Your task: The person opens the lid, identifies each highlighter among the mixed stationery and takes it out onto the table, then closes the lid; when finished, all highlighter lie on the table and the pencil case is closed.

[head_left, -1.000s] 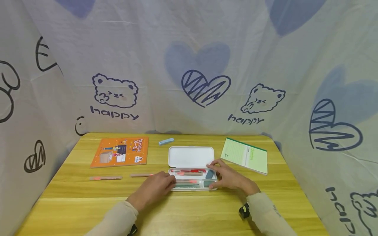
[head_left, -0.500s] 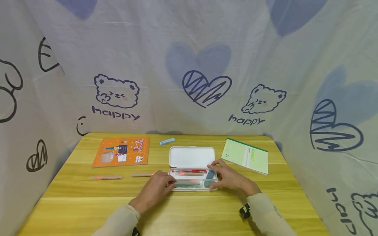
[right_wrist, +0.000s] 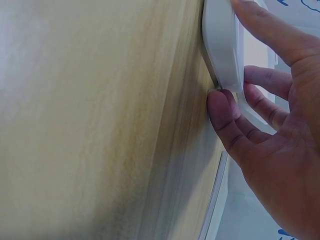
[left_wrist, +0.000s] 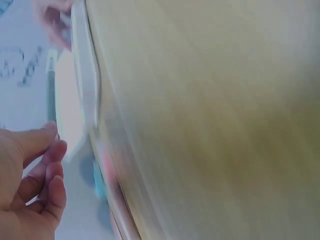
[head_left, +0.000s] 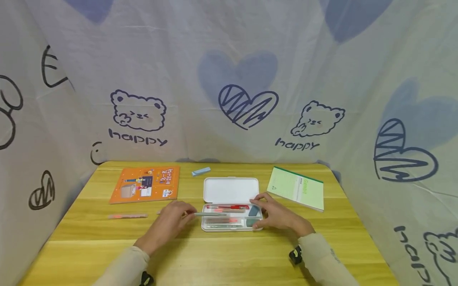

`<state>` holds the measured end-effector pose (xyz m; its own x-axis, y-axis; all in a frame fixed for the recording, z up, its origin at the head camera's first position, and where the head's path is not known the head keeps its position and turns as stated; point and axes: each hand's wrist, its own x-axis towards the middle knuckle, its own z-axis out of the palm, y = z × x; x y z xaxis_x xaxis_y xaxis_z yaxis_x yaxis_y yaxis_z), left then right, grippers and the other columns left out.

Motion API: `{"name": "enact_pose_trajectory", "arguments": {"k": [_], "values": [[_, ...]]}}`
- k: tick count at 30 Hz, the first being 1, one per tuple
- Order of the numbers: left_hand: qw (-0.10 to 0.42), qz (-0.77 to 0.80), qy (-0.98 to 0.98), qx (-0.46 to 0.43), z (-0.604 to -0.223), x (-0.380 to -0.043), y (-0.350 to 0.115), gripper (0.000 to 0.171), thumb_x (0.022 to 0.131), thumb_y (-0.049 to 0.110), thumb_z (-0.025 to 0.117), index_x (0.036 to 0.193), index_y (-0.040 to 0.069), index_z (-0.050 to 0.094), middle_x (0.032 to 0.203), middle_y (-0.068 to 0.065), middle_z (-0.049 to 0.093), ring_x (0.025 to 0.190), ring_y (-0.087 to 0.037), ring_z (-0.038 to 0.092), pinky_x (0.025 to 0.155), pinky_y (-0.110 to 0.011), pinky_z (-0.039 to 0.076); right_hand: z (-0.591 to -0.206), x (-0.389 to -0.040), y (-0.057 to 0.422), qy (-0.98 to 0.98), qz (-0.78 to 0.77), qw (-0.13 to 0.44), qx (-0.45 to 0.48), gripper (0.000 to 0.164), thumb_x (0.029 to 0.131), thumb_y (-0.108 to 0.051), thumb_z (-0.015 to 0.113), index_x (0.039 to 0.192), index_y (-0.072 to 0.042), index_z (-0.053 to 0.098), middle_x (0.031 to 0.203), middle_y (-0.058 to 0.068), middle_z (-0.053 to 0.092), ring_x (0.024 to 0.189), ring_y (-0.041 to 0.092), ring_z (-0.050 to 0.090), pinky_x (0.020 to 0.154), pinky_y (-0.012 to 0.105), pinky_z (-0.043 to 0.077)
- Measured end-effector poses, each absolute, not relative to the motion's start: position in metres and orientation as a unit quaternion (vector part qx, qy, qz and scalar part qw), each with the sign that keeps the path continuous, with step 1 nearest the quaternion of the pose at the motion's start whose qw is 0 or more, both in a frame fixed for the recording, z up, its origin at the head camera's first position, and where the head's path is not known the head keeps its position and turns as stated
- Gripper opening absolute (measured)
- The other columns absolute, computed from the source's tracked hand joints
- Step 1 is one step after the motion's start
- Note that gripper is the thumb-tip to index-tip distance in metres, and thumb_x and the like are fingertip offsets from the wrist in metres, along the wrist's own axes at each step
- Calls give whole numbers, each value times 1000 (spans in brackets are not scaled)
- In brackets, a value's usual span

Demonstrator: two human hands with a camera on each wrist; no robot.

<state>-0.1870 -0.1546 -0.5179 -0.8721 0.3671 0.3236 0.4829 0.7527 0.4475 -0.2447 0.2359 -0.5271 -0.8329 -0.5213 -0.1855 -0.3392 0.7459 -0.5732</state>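
Observation:
An open white pencil case (head_left: pixel 230 190) lies mid-table, its lid tipped back. My left hand (head_left: pixel 167 221) pinches one end of a grey-green pen (head_left: pixel 209 214) between thumb and fingers, at the left of the case. The pen's other end reaches over the tray; the left wrist view shows the pen (left_wrist: pixel 51 95) held up beside the case. At the right end, my right hand (head_left: pixel 278 214) grips the case by its edges, thumb and fingers spread along the wall (right_wrist: pixel 220 50). Inside are a red pen (head_left: pixel 237 207), several pencils or pens and a dark grey-blue eraser (head_left: pixel 254 210).
An orange booklet (head_left: pixel 144 184) is at the back left, a light blue strip-shaped item (head_left: pixel 201 171) behind the case, and a green notepad (head_left: pixel 297 188) to the right. A brownish pencil-like stick (head_left: pixel 127 216) lies at left; another is mostly behind my left hand.
My left hand has moved left and up from the case's left end, drawing the grey-green pen out of the tray. My right hand keeps its grip on the case.

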Motion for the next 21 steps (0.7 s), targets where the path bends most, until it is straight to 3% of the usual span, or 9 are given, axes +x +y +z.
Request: {"name": "enact_pose_trajectory", "arguments": {"k": [9,21], "values": [[69,-257,-950,-163,-512,-178,-237,7,97,16,84,103,19,84,98,9,79,88,-8,65,76,-29,56,-524,-245,237,916,-271,172,-239,91,90,-46,90,165,-14,49,157,5,41,125,23,49,104,42,48],[30,-218,-961,-169,-526,-172,-257,5,97,19,84,101,21,82,94,13,75,88,-6,62,78,-31,57,-524,-244,236,918,-268,176,-235,91,90,-49,89,165,-16,49,158,4,41,128,22,48,112,44,49]]}}
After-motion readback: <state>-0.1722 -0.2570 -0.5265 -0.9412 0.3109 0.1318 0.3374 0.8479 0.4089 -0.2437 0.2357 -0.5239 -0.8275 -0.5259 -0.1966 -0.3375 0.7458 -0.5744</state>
